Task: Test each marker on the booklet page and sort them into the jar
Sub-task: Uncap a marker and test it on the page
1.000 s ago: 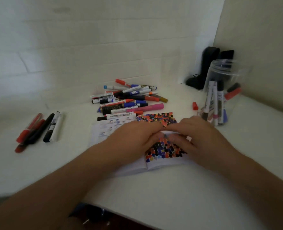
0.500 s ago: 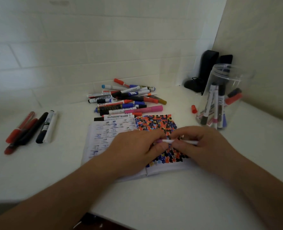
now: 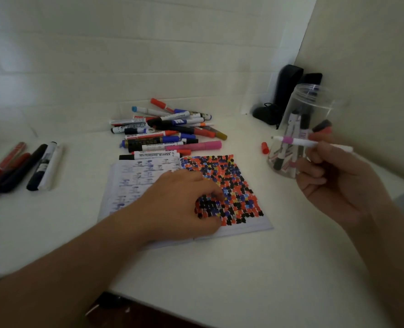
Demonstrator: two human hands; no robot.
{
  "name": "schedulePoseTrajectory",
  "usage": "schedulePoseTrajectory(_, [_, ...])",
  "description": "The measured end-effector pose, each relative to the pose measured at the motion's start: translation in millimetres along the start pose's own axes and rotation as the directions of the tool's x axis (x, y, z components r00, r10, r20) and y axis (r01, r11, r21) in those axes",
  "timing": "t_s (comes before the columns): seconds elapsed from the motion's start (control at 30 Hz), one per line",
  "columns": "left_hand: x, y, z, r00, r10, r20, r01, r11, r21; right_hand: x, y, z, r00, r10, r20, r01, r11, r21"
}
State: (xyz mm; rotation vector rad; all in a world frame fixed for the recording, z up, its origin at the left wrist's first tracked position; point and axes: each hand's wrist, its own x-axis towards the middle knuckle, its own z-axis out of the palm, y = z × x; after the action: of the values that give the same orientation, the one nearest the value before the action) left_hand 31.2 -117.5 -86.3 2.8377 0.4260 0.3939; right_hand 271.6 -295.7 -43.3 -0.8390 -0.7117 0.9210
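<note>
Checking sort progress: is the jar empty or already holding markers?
Holding markers. Through the clear jar wall several markers stand inside, and its mouth is open.

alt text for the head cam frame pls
The right hand holds a thin white marker level in front of the clear jar, while the left hand rests on the open booklet full of colour dabs.

A smooth white bench point(image 3: 219, 268) sits in a dim corner where a white-painted brick wall point(image 3: 125, 55) meets a plain cream side wall point(image 3: 373, 55), under soft light.
</note>
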Motion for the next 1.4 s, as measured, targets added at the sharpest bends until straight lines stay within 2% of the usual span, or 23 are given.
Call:
schedulePoseTrajectory(0.07, [-0.1,0.1,-0.8,1.000,0.002,0.006,-0.003,1.000,0.007,-0.9,2.6,6.2,0.999,0.039,0.031,-0.039,0.999,0.018])
schedulePoseTrajectory(0.13, [0.1,1.2,-1.6,1.000,0.008,0.021,-0.009,1.000,0.019,-0.2,6.1,8.8,0.995,0.095,-0.020,-0.095,0.995,-0.015])
schedulePoseTrajectory(0.23, [1.0,1.7,-3.6,0.999,0.008,0.046,-0.010,0.999,0.039,0.5,15.9,13.1,0.986,0.139,-0.088,-0.154,0.969,-0.192])
schedulePoseTrajectory(0.33, [1.0,2.1,-4.3,0.998,0.003,0.059,-0.005,0.999,0.038,-1.9,25.3,15.9,0.991,0.131,-0.035,-0.136,0.932,-0.335])
schedulePoseTrajectory(0.47, [1.0,2.8,-4.8,0.998,-0.011,0.066,0.009,1.000,0.028,-7.5,29.3,24.1,0.986,0.155,0.058,-0.071,0.712,-0.699])
schedulePoseTrajectory(0.6, [0.8,3.2,-4.5,0.998,-0.014,0.065,0.012,0.999,0.036,-8.4,34.9,29.0,0.983,0.152,0.104,-0.005,0.586,-0.810])
schedulePoseTrajectory(0.93, [0.9,2.8,-3.4,0.998,-0.019,0.053,0.017,0.999,0.033,-7.7,45.4,31.1,0.998,0.052,0.023,0.000,0.415,-0.910])
schedulePoseTrajectory(1.2, [1.6,3.9,-3.6,0.997,-0.029,0.071,0.026,0.998,0.051,-6.6,49.2,30.7,0.998,0.062,0.032,0.005,0.392,-0.920])
schedulePoseTrajectory(1.4, [2.1,3.7,-3.1,0.997,-0.029,0.065,0.025,0.998,0.055,-6.1,51.4,34.2,0.996,0.049,0.068,0.050,0.301,-0.952])
